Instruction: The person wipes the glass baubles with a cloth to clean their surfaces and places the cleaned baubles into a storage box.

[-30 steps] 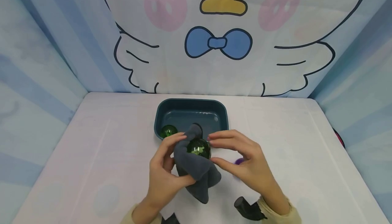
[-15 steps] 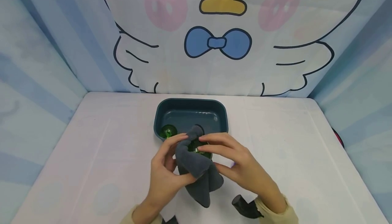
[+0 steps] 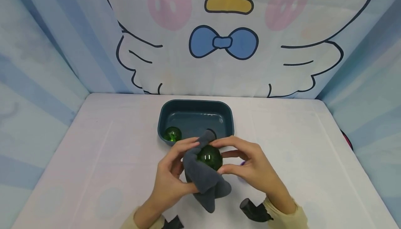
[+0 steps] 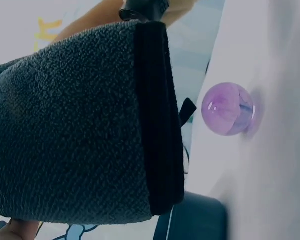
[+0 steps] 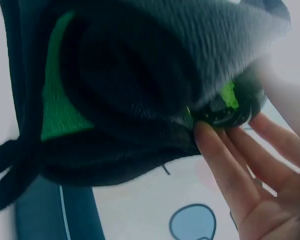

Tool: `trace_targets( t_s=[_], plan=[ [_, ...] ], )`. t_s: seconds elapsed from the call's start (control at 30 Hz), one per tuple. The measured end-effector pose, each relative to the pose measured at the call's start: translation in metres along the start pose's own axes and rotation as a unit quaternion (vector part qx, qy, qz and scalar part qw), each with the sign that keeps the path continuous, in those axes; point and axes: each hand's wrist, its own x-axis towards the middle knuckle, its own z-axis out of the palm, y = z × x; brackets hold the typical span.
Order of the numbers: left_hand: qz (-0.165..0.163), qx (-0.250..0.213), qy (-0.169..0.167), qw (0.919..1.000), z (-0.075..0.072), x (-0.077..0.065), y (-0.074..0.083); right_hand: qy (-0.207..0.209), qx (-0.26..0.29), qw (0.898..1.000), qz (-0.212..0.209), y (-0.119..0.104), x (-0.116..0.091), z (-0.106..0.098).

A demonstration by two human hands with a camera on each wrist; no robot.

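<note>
A dark grey cloth (image 3: pixel 203 178), bunched around one side of a dark green glass ball (image 3: pixel 210 157), is held in the left hand (image 3: pixel 170 175). From the other side the right hand (image 3: pixel 255 161) grips the ball between thumb and fingers. Both hands are over the table in front of a tray. In the right wrist view the fingertips (image 5: pixel 207 135) sit at the ball's lower edge, beside the cloth's folds. The left wrist view is largely filled by the cloth (image 4: pixel 75 125), which hides the ball there.
The dark teal tray (image 3: pixel 195 101) stands behind the hands, with another green ball (image 3: pixel 173 134) in its front left corner. A purple translucent ball (image 4: pixel 227 109) lies on the table, mostly hidden behind the right hand in the head view. Curtains border the table.
The green ball, cloth and left hand have shifted slightly right. The right fingers crossed over the ball's top half a second ago and now grip its right side; the ball's visible face has turned.
</note>
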Motion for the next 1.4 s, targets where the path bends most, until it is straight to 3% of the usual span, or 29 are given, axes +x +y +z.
trace_targets(
  t_s=[0.1,0.23,0.37,0.6,0.83,0.97,1.1,1.23,1.4],
  plan=[
    [-0.006,-0.021,0.010,0.9997,0.001,0.001,0.000,0.033,-0.005,0.999,-0.001,-0.002,0.000,0.003],
    [-0.023,-0.048,0.038,0.9979,-0.001,0.003,0.001,0.052,-0.053,0.996,-0.041,-0.004,0.002,0.007],
    [-0.029,-0.049,0.055,0.9969,-0.003,0.004,0.002,0.026,-0.107,0.990,-0.087,-0.006,0.003,0.006],
    [-0.031,-0.039,0.049,0.9975,-0.002,0.002,0.003,-0.006,-0.105,0.986,-0.128,0.000,0.006,0.008],
    [-0.027,-0.002,0.042,0.9988,-0.001,0.000,0.005,-0.007,-0.095,0.992,-0.084,0.001,0.004,0.006],
    [0.002,0.022,0.021,0.9995,-0.001,0.001,0.006,0.006,-0.030,0.999,-0.010,-0.004,0.002,0.005],
    [0.034,0.041,0.013,0.9985,-0.001,0.001,0.006,0.032,0.031,0.997,0.060,-0.009,0.000,0.006],
    [0.030,0.036,0.030,0.9984,0.000,0.000,0.004,0.040,0.034,0.997,0.064,-0.011,0.001,0.008],
    [0.018,0.024,0.052,0.9982,0.001,0.000,0.004,0.037,-0.024,0.999,-0.013,-0.009,0.003,0.008]
  ],
)
